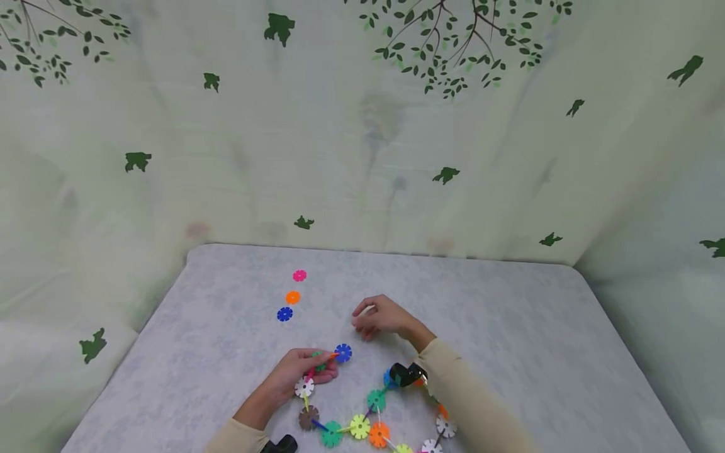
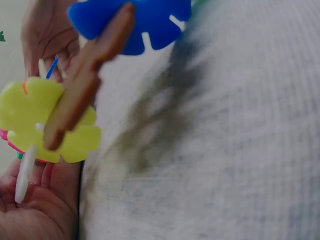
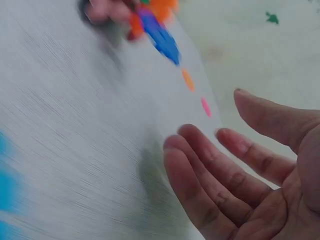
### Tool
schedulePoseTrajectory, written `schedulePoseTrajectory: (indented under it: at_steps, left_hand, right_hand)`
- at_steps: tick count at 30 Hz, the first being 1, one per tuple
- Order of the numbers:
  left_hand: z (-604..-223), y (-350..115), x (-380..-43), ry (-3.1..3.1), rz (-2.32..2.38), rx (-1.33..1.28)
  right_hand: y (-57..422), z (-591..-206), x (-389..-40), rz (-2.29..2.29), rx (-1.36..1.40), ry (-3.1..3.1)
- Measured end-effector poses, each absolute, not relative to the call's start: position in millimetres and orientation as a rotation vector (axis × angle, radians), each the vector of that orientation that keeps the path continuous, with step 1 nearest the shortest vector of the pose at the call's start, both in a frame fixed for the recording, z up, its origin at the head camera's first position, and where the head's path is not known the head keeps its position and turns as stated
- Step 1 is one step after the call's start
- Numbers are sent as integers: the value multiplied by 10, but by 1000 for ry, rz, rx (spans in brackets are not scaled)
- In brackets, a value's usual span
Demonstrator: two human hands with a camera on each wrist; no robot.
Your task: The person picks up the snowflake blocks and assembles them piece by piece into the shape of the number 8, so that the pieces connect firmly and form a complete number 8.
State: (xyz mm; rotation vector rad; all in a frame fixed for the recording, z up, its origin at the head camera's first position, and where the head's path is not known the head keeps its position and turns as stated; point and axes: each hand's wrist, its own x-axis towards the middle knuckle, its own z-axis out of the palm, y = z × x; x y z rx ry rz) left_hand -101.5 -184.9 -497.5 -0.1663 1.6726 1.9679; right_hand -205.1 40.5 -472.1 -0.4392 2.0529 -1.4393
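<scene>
My left hand (image 1: pixel 291 374) pinches one end of a chain of slotted plastic snowflake discs (image 1: pixel 359 426), at a green disc (image 1: pixel 318 360). Just past the fingertips, an orange disc seen edge-on joins a blue disc (image 1: pixel 343 353) at the tip. From the hand the chain runs through a white disc (image 1: pixel 304 387) and a brown disc (image 1: pixel 308 418), then curves right along the table. My right hand (image 1: pixel 382 316) hovers beyond the blue disc with nothing in its grasp. In the right wrist view its fingers (image 3: pixel 215 175) are loosely bent and the thumb stands apart.
Three loose discs, pink (image 1: pixel 299 275), orange (image 1: pixel 292 297) and blue (image 1: pixel 285 314), lie in a row at the table's back left. The chain's far side passes under the right forearm (image 1: pixel 470 390). A leaf-printed cloth (image 1: pixel 340 157) hangs behind the grey table (image 1: pixel 510 314).
</scene>
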Motion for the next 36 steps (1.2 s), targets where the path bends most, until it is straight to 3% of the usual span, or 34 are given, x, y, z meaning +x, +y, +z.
schedulePoseTrajectory:
  at_steps: [8, 16, 21, 25, 36]
  left_hand:
    - [-4957, -1856, -993, 1686, 1911, -207]
    - [-4980, -1880, -963, 1649, 1888, -231]
    - [-4988, -1903, -1008, 1629, 1902, -207]
    - [-4981, -1859, -941, 1635, 1879, -205]
    - [-4987, -1889, -1045, 1686, 1900, -164]
  right_hand:
    - [-112, -4643, -2929, -1122, -624, 2297]
    - [-820, -4747, -3297, -929, -677, 2344]
    - [-1070, -4822, -3390, -740, -763, 2473]
    - [-983, -4840, -3262, -713, -799, 2515]
    - [-88, -4690, -2758, -1145, -551, 2286]
